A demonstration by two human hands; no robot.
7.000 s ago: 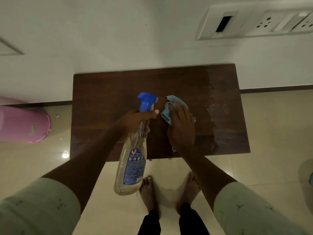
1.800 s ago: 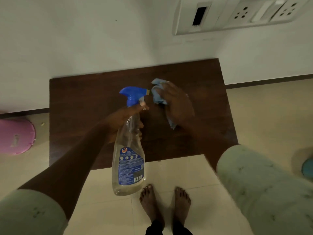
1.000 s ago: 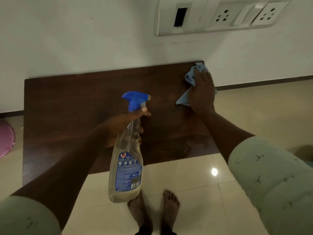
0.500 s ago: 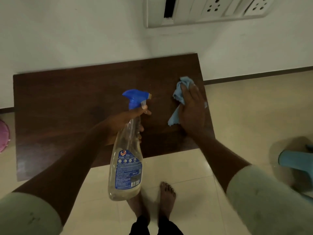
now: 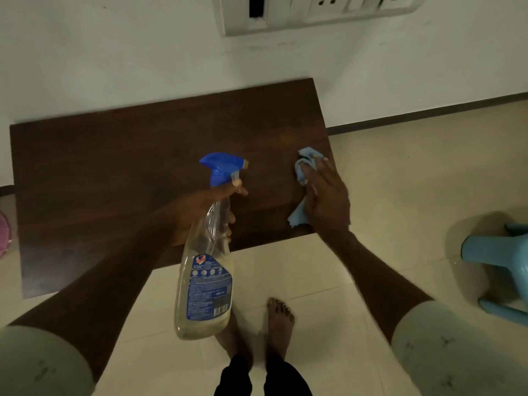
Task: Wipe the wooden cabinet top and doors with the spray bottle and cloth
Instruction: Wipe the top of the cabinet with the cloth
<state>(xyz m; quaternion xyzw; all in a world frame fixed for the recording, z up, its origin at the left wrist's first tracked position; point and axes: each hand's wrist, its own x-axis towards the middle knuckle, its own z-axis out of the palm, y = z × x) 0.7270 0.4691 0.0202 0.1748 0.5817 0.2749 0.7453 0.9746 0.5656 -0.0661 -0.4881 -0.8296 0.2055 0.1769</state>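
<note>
The dark wooden cabinet top [image 5: 114, 178] stands against the white wall. My left hand [image 5: 197, 212] grips the neck of a clear spray bottle [image 5: 207, 275] with a blue trigger head and blue label, held above the cabinet's front edge. My right hand [image 5: 325, 198] presses flat on a light blue cloth [image 5: 304, 164] at the right front corner of the top. The cloth shows above and left of my fingers. The cabinet doors are hidden below the top.
A blue plastic stool [image 5: 503, 261] stands on the tiled floor at the right. A pink object [image 5: 4, 235] shows at the left edge. A switch and socket panel [image 5: 314, 10] is on the wall above. My bare feet [image 5: 280, 324] are in front of the cabinet.
My right hand has drawn the cloth from the far right corner toward the front right corner of the top. The spray bottle has stayed in my left hand. The view shifted right, revealing the stool.
</note>
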